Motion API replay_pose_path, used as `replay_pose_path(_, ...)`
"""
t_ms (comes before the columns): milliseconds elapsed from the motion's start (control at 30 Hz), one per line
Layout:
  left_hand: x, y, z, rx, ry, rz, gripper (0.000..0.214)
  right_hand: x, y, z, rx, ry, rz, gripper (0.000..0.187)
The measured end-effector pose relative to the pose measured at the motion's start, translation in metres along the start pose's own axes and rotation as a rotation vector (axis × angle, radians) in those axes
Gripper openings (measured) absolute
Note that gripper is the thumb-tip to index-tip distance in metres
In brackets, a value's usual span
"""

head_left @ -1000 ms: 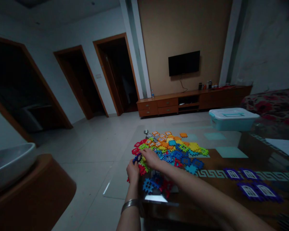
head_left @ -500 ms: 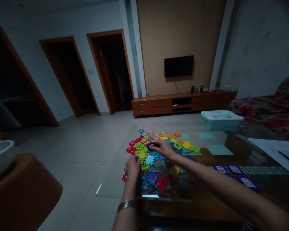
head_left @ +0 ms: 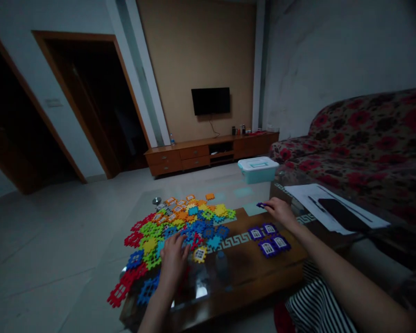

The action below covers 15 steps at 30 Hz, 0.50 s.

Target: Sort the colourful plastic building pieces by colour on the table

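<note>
Between the thumb and fingers of my right hand (head_left: 280,212) is a small purple interlocking tile (head_left: 261,205), held above the glass table, right of the pile. My left hand (head_left: 174,253) is over the near side of the pile of colourful interlocking tiles (head_left: 149,228), its fingers apart, with no piece seen in it. Just right of that hand lie a red tile (head_left: 196,241) and a yellow tile with a white window (head_left: 200,254). Several purple tiles with white windows (head_left: 268,248) lie grouped below my right hand.
A turquoise lidded box (head_left: 259,171) stands at the table's far side. White papers (head_left: 308,194) and a black flat object (head_left: 343,214) lie to the right. Beyond are a flowered sofa (head_left: 367,125) and a wooden TV cabinet (head_left: 180,156). The glass table's edge faces me.
The view has turned right. My right hand has carried the purple tile from the pile toward the right. The blue piece at my left hand's fingers is no longer there, and those fingers have spread.
</note>
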<state>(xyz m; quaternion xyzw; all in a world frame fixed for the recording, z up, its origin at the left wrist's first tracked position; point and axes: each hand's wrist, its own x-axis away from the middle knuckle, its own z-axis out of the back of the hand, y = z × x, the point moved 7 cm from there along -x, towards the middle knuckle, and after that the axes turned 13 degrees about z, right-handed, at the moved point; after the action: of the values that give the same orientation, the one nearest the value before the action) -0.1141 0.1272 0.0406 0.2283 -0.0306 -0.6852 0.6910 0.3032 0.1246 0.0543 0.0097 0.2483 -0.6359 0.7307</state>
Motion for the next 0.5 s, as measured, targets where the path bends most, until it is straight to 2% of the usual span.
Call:
replay_pose_path(133, 0.014, 0.038, -0.029, 0.048, -0.073, -0.175, 0.029, 0.017, 0.052, -0.005, 0.159, -0.198, -0.114, 0.031)
replay_pose_path(233, 0.024, 0.072, -0.054, 0.074, -0.173, -0.280, 0.039, 0.028, 0.076, -0.017, 0.161, -0.341, -0.142, 0.030)
replay_pose_path(367, 0.033, 0.132, -0.087, 0.075, -0.354, -0.352, 0.060, 0.029, 0.086, -0.028, 0.100, -0.405, -0.091, 0.043)
replay_pose_path(500, 0.036, 0.190, -0.117, 0.080, -0.547, -0.379, 0.074, 0.022, 0.081, -0.032, 0.083, -0.462, -0.044, 0.049)
